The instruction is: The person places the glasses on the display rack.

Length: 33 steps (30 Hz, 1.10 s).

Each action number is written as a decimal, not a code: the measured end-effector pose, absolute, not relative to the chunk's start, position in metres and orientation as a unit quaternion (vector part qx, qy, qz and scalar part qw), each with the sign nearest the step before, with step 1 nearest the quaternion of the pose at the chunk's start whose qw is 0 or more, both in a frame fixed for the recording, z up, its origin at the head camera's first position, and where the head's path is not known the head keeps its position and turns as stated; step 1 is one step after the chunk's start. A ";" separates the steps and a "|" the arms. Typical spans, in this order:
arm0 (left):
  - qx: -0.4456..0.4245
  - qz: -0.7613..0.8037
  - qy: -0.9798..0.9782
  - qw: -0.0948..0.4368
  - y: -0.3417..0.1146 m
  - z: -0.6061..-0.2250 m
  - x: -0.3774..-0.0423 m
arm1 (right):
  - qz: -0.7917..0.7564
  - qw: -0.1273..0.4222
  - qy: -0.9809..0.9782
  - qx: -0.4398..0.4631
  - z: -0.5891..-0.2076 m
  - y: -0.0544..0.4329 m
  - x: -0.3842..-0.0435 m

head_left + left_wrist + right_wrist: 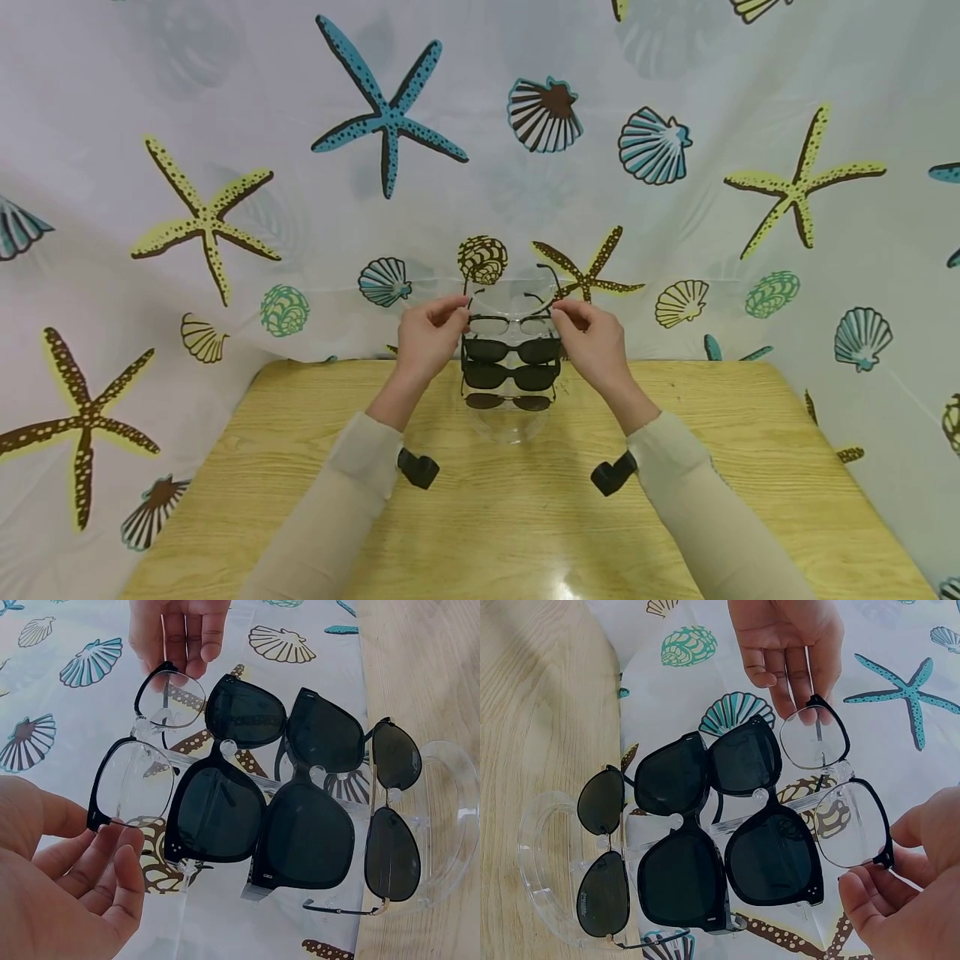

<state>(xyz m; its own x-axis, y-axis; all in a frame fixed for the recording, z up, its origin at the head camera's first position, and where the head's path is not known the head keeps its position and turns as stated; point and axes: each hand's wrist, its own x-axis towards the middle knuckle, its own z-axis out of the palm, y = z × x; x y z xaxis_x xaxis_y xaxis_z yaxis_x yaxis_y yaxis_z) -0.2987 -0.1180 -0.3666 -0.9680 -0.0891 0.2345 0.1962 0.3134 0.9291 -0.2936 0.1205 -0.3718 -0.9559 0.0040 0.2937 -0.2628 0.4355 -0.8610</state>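
A pair of clear-lens eyeglasses (491, 325) with a dark upper rim sits at the top of a clear display stand (459, 825). My left hand (427, 337) pinches its left hinge corner between thumb and fingers. On the other side, my right hand (596, 342) pinches the right corner the same way. Below hang two thick black sunglasses, an upper pair (487, 350) and a lower pair (486, 377). Lowest is a thin-framed pair of aviator sunglasses (486, 402). The eyeglasses' bridge is at the stand's top peg in both wrist views; contact is hard to tell.
The stand rises from a round clear base on a wooden table (495, 517). Right behind it hangs a white cloth (465, 217) printed with starfish and shells, which also runs along both sides of the table.
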 end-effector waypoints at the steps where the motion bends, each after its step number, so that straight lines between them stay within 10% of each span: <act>1: -0.033 -0.585 -0.801 0.121 -0.118 -0.367 -0.299 | 0.525 0.127 -0.838 0.077 -0.372 0.120 -0.293; 33: -0.056 -0.561 -0.817 0.123 -0.124 -0.371 -0.296 | 0.524 0.124 -0.838 0.088 -0.376 0.124 -0.290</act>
